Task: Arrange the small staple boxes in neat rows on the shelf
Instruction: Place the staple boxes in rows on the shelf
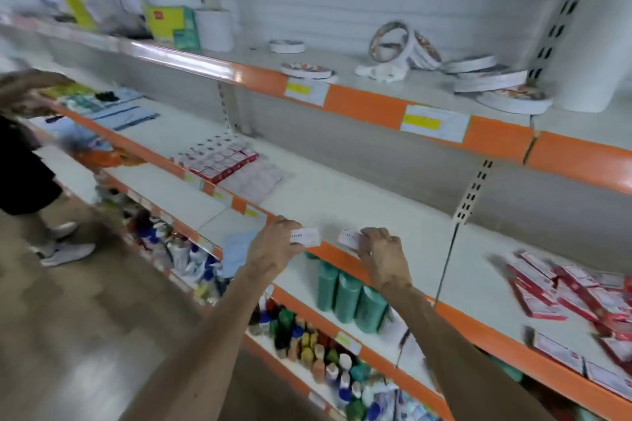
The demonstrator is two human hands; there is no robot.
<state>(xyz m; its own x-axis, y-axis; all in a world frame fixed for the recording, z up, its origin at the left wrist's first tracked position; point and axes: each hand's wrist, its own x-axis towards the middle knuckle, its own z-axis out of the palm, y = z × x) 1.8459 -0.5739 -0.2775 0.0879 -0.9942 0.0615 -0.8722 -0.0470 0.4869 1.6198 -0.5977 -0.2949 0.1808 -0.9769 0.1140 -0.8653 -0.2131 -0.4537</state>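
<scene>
One staple box point(306, 236) pinched by left hand point(273, 248), second box point(350, 238) by right hand point(384, 258).

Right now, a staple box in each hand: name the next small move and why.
Probably set both side by side on the bare shelf, starting a row: the left hand pinches the left staple box, the right hand the right staple box, at its edge.

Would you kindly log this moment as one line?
left hand holds staple box | right hand holds second staple box | both near shelf front edge
</scene>
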